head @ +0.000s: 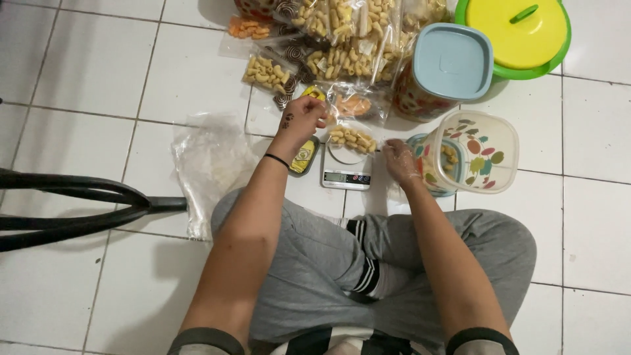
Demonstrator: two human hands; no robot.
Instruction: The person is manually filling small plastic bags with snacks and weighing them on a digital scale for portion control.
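On the tiled floor (79, 276), a small digital scale (346, 172) carries a clear bag of snacks (353, 139). The left hand (301, 119) pinches the bag's left end; the gloved right hand (399, 161) pinches its right. Farther off lie filled snack bags (335, 39).

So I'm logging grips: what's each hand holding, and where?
Left hand pinches the snack bag on the scale at its top edge. Right hand, gloved, seems to hold nothing.

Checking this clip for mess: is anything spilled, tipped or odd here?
One thing: the clear patterned container lies on its side by the right hand, with snacks inside. Nothing looks spilled; the small bag of snacks sits on the scale.
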